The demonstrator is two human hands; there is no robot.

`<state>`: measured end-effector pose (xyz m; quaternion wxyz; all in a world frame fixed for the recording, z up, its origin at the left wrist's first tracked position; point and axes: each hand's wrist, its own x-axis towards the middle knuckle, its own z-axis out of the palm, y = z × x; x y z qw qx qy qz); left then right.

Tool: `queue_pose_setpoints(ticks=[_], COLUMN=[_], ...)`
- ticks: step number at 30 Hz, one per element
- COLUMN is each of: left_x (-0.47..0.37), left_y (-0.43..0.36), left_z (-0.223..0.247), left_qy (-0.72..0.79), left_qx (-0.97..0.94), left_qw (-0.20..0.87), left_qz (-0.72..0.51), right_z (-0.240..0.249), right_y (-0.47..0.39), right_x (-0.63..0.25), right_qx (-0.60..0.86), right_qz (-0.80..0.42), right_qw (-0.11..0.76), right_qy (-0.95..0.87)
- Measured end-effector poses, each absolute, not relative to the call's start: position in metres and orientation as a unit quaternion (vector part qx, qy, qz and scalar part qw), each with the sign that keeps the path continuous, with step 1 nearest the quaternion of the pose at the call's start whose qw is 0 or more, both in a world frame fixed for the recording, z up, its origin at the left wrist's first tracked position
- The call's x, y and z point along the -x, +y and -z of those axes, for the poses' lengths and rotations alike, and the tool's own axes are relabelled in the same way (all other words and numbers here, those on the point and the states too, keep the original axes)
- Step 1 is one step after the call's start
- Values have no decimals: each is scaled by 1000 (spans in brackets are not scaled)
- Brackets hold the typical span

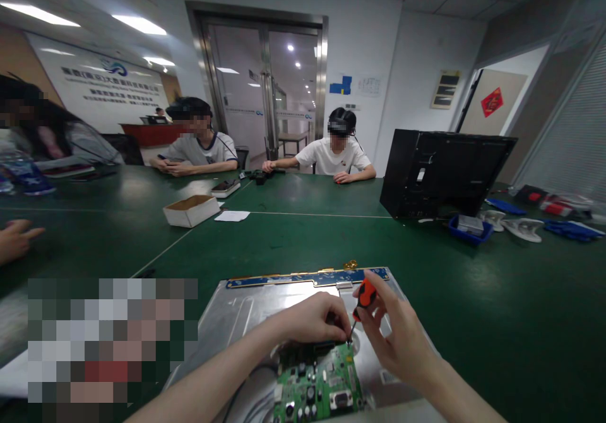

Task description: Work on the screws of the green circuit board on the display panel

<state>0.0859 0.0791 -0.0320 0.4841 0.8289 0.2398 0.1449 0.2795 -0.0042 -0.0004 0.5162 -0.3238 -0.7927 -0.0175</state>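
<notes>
A silver metal panel (237, 312) lies on the green table, with a blue circuit strip (284, 280) along its far edge. On the panel's near part sits a green circuit board (326, 379). My right hand (398, 328) holds a small red and black screwdriver (366, 293) between thumb and fingers, its shaft tilted down to the board's far right corner. My left hand (317, 317) is beside the tip with its fingers curled and pinched at the board's far edge; what they hold, if anything, is too small to make out.
An open white box (190, 211) and a paper (231, 216) lie beyond the panel. A black monitor-like case (445, 170) stands at right, near a blue tray (471, 228). Several people sit around the table; another person's hand (19, 240) shows at left.
</notes>
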Motion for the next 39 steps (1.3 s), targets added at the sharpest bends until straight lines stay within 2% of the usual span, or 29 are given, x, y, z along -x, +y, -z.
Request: queue_pose_setpoints(ticks=[8,15,23,39], left_x=[-87,-87,-87,-87], left_y=[80,79,78,78], left_z=[32,30,27,27], left_qy=[238,241,239,234], left_qx=[-829,-832,-835,-839], left_qw=[485,480,475,471], left_qz=[-148,-141,-141,-139], right_z=[1,2,4,1], right_y=[-3,-2,0,-4], right_x=[-281,-286,-287,-289], right_qx=[327,331,339,327], right_qz=[62,17,59,48], right_qw=[526,520,528,538], right_qy=[-782,-787,-777,-775])
